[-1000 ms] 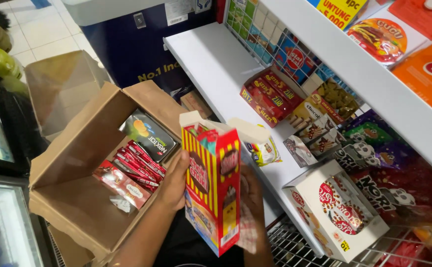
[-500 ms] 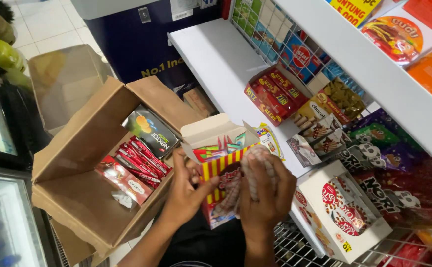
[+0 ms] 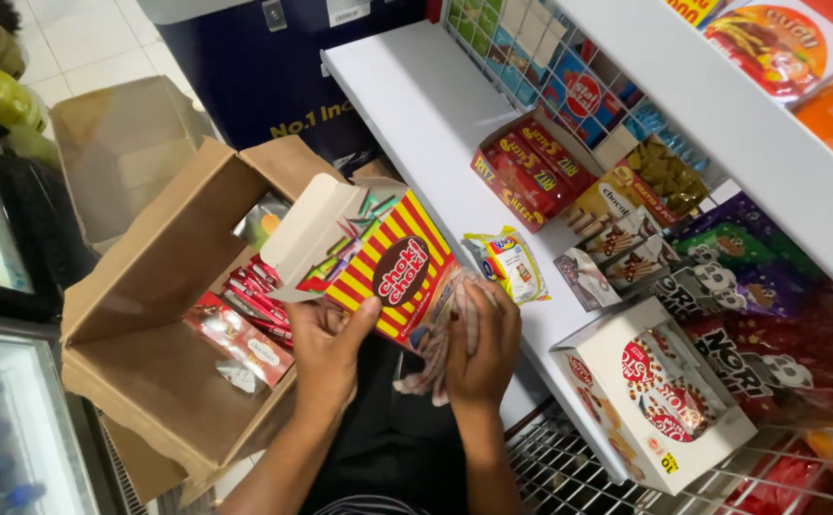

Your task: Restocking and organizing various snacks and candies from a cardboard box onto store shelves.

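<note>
A yellow and red striped snack box (image 3: 378, 267) with its flaps open lies tilted on its side above my lap, several thin sticks showing at its mouth. My left hand (image 3: 326, 353) grips its lower edge, thumb on the striped face. My right hand (image 3: 481, 348) is closed on crumpled clear wrapping (image 3: 440, 339) at the box's right end. To the left stands an open brown cardboard carton (image 3: 159, 372) holding several red snack packs (image 3: 245, 329).
A white shelf (image 3: 416, 105) runs along the right with a red cracker box (image 3: 526, 172), a small yellow packet (image 3: 507, 267), a white display box (image 3: 655, 401) and dark snack bags. A wire rack sits below. A glass-door cooler stands at left, a blue freezer behind.
The striped box went from upright to lying tilted with its open end toward the carton. My right hand moved from behind the box onto the wrapping at its end.
</note>
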